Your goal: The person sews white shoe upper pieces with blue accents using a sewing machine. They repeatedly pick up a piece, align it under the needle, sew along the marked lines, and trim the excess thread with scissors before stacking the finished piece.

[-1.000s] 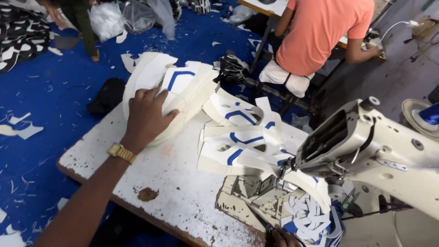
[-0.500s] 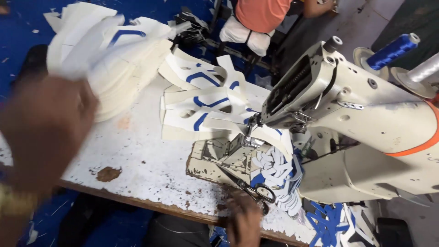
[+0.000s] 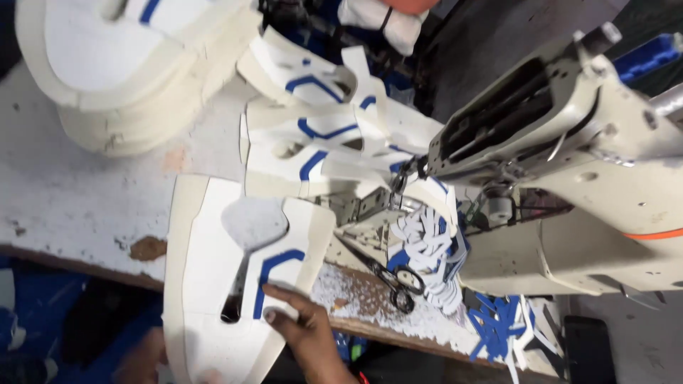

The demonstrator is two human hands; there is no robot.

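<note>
A flat white shoe-upper piece with a blue stripe and a keyhole-shaped cut-out lies over the near edge of the worn white table. My right hand comes in from the bottom and grips the piece's lower right edge, fingers on top beside the blue stripe. My left hand shows only as a blurred shape under the piece's lower left edge and seems to hold it from below.
A tall stack of white upper pieces stands at the top left. More blue-striped pieces are spread mid-table. A beige sewing machine fills the right side, with scissors and blue scraps below it. Another person is partly visible at the top.
My left hand left the stack and came back toward me. A single upper piece now lies at the near table edge with both hands on it. The view moved closer to the machine.
</note>
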